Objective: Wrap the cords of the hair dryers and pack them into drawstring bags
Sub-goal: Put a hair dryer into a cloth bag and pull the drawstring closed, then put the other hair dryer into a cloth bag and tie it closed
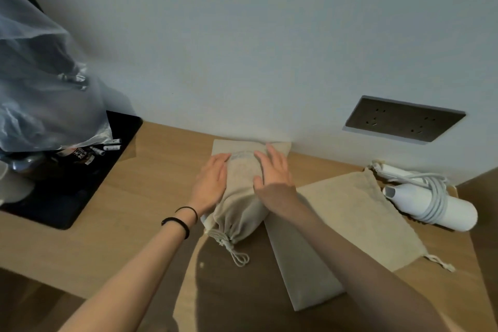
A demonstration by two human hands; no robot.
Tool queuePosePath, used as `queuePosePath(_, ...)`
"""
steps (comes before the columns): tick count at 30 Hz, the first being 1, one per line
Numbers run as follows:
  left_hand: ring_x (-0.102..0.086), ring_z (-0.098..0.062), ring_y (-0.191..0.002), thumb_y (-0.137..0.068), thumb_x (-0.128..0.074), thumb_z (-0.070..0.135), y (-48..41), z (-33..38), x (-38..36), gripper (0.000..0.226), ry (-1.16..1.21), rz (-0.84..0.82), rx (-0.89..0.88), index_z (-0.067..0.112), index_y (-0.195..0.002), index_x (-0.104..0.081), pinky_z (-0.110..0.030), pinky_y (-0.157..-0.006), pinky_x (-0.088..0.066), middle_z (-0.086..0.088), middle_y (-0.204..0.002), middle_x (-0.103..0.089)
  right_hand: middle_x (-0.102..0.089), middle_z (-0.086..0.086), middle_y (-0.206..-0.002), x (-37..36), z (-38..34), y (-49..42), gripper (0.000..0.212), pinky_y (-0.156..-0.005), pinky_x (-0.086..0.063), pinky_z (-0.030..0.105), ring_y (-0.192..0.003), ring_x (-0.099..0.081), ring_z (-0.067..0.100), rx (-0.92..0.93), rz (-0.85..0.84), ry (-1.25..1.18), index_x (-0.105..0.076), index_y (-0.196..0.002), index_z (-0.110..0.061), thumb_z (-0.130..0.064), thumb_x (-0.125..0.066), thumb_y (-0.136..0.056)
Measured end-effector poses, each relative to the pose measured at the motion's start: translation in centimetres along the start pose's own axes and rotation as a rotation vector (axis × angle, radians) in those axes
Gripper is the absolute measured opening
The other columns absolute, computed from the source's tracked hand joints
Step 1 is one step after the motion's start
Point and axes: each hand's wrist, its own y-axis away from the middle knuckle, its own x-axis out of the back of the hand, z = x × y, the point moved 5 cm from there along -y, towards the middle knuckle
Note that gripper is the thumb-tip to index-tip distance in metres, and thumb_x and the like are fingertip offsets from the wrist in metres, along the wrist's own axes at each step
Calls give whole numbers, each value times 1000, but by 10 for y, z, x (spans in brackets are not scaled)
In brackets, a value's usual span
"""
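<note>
A bulging beige cloth drawstring bag lies on the light wooden counter, its far end against the pale wall and its gathered mouth pulled tight toward the person, with a looped off-white cord trailing from it; what fills it is hidden by the fabric. Beside it, to the right, a flat, empty beige cloth bag of the same soft, matte weave lies spread out, its own drawstring ends at the right corner, and a folded strip of similar cloth lies partly under it. Just beyond that flat bag rests a smooth white plastic hair dryer, cylindrical, on its side, with a pale grey cord wound around its body. At the left a black tray carries a crinkled clear plastic bag and small sachets. A dark socket panel is set in the wall. The left hand, two black bands on its wrist, presses flat with fingers together against the filled bag's left side; the right hand lies open, fingers spread, on the bag's top and right side. Neither hand grips anything.
</note>
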Motion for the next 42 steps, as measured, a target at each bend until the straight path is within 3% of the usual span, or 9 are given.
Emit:
queuePosePath(7, -28, -26, -141, -89, -35, 60, 5, -2, -18, 78, -377, -51, -184, 9, -148, -27, -38, -117, -23, -10, -154, -29, -13, 0, -159, -24, 8, -9, 57, -116, -16, 48, -147, -6, 24, 230, -94, 245, -15, -151, -28, -29, -30, -96)
queuePosePath(11, -28, -32, -141, -86, -56, 44, 16, 2, -29, 75, -586, -17, -273, 10, -147, -27, -52, -112, -24, -12, -154, -29, -2, 3, -160, -29, 21, 5, 64, -118, -14, 48, -148, 6, 25, 273, -108, 329, -5, -152, -23, -29, -37, -98)
queuePosePath(18, -19, -31, -144, -88, -45, 30, 29, -6, -39, 67, -639, -4, -302, 17, -150, -21, -57, -114, -18, -9, -157, -19, -2, 7, -160, -31, 29, 10, 76, -113, -27, 50, -147, 2, 29, 292, -123, 329, -4, -151, -24, -23, -49, -90)
queuePosePath(23, -31, -35, -139, -79, -56, 29, 22, 1, -39, 75, -700, 5, -190, 17, -147, -28, -61, -106, -30, -13, -154, -28, 19, -3, -158, -23, 30, 8, 77, -117, -17, 35, -142, 24, 16, 264, -222, 212, 11, -149, -23, -8, -40, -93)
queuePosePath(30, -19, -30, -143, -80, -62, 25, 34, 31, -45, 79, -594, 29, -220, 10, -148, -26, -57, -110, -12, -13, -156, -23, -11, 2, -160, 17, 59, 40, 61, -120, -9, 32, -147, -7, 22, 206, -149, 186, -20, -151, -15, -16, -46, -97)
queuePosePath(33, -29, -31, -141, -83, -50, 25, 45, 64, -64, 66, -550, 10, -343, 8, -145, -34, -56, -111, -25, -12, -153, -32, -23, 1, -157, 34, 94, 63, 53, -118, -16, 36, -144, -19, 25, 112, -109, 269, -33, -147, -20, -24, -48, -97)
queuePosePath(37, -46, -31, -131, -70, -76, 29, 57, 86, -102, 72, -650, -105, -455, 13, -136, -51, -58, -103, -34, -9, -143, -47, -8, -6, -160, 35, 143, 100, 52, -117, -14, 49, -145, -8, 31, -106, -338, 372, -23, -147, -37, -39, -40, -98)
queuePosePath(39, -39, -30, -136, -75, -73, 35, 53, 83, -110, 72, -750, -157, -408, 18, -139, -48, -61, -106, -26, -5, -148, -42, 6, -11, -160, 30, 159, 120, 57, -114, -13, 58, -144, 1, 38, -187, -484, 396, -11, -147, -47, -47, -38, -97)
queuePosePath(42, 1, -26, -148, -99, -36, 34, 41, 68, -114, 61, -862, -270, -394, 23, -153, -9, -58, -111, 11, 0, -161, -4, 8, -11, -158, 31, 167, 139, 60, -107, -26, 60, -139, -9, 42, -210, -469, 440, -3, -143, -55, -54, -37, -94)
